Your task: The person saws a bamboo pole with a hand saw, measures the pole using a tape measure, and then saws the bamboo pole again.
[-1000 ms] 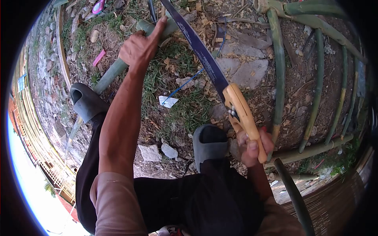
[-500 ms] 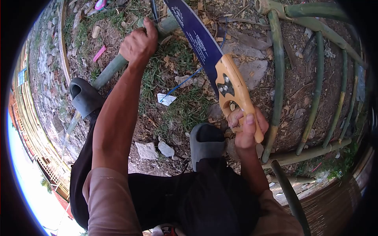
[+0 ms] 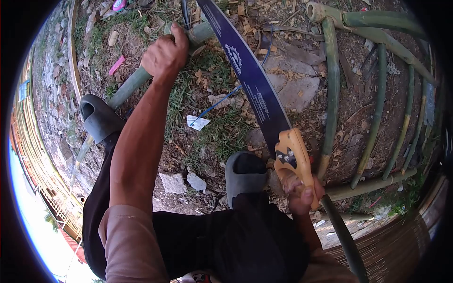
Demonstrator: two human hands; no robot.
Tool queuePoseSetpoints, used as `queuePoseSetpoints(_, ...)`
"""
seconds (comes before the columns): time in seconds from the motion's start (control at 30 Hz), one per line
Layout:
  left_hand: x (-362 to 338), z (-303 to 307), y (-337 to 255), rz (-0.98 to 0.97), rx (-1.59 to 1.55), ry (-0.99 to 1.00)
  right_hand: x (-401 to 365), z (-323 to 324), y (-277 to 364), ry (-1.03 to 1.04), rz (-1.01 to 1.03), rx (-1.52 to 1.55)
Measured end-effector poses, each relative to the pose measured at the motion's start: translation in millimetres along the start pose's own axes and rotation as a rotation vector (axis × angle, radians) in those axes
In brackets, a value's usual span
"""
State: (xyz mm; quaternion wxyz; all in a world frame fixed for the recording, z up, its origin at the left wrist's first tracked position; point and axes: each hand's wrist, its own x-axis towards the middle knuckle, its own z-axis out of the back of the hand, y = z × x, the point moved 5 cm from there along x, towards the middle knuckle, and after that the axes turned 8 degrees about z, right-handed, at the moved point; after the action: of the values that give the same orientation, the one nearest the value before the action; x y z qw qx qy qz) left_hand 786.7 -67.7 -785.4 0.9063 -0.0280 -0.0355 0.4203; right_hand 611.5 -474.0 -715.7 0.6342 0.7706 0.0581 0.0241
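Observation:
My left hand [image 3: 165, 54] is wrapped round a green bamboo pole [image 3: 132, 87] that slants from upper middle down to the left. My right hand [image 3: 304, 193] grips the wooden handle of a hand saw [image 3: 262, 96]. Its dark purple blade with white lettering reaches up and left, its far part overlapping the pole's upper end, and its tip runs past the top edge of the view. A grey slipper [image 3: 99, 118] on my left foot is by the pole. The other grey slipper [image 3: 246, 177] is on the ground left of the saw handle.
A bamboo frame with several rungs [image 3: 331, 89] lies along the right. Flat stones [image 3: 299, 92], grass and wood chips cover the ground. A blue string [image 3: 217, 111] runs to a white scrap [image 3: 197, 122]. A pink strip [image 3: 116, 65] lies left of my left hand.
My right hand has drawn the saw back, down and to the right towards my body. My left hand stays in place on the bamboo pole.

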Motion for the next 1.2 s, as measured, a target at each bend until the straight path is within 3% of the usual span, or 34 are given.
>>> queuePoseSetpoints(0.07, -0.9, 4.7, 1.3, 0.019, 0.007, 0.002, -6.8, 1.3, 0.7, -0.003, -0.006, -0.008)
queuePoseSetpoints(0.13, -6.4, 3.7, -3.9, 0.021, -0.01, 0.012, 30.7, -22.6, -10.2, -0.04, -0.087, 0.034)
queuePoseSetpoints(0.2, -5.9, 4.5, -2.8, -0.001, -0.053, -0.001, 82.5, -59.4, -27.5, 0.035, -0.036, -0.147)
queuePoseSetpoints(0.3, -4.8, 4.3, 4.1, 0.016, -0.018, 0.03, 64.6, -48.8, -20.5, -0.046, 0.022, -0.134)
queuePoseSetpoints(0.37, 0.8, 1.8, -7.3, 0.009, -0.04, 0.031, 12.9, -11.5, -6.5, -0.05, 0.097, -0.11)
queuePoseSetpoints(0.47, -7.3, 3.6, 3.2, 0.015, -0.003, 0.036, 8.9, -6.7, 1.8, 0.052, 0.054, -0.096)
queuePoseSetpoints(0.5, -6.0, 3.9, 1.8, 0.025, -0.007, 0.063, 23.3, -16.4, -12.8, -0.015, -0.043, 0.023)
queuePoseSetpoints(0.57, -2.6, 1.4, -0.9, 0.047, -0.017, 0.109, 76.8, -49.4, -31.7, 0.026, -0.039, -0.114)
queuePoseSetpoints(0.7, -2.4, 6.0, -4.0, 0.014, 0.001, 0.122, 52.6, -39.6, -9.9, -0.095, 0.013, -0.094)
queuePoseSetpoints(0.77, 0.4, 3.5, -1.6, 0.037, 0.022, 0.13, 5.4, -1.4, 0.3, -0.076, 0.084, -0.017)
queuePoseSetpoints(0.83, -0.3, 5.2, 0.9, 0.045, 0.028, 0.131, 5.9, -5.3, -4.4, -0.038, 0.021, -0.056)
queuePoseSetpoints(0.97, 2.4, -0.2, -2.4, 0.054, 0.009, 0.148, 91.3, -65.4, -25.1, 0.06, -0.065, -0.186)
queuePoseSetpoints(1.1, 1.6, 3.5, -3.1, 0.032, 0.012, 0.162, 34.0, -26.5, -5.1, 0.022, -0.041, -0.073)
queuePoseSetpoints(1.2, 0.1, 7.3, 1.4, 0.068, 0.034, 0.179, -4.7, -0.6, 3.4, 0.003, 0.014, -0.151)
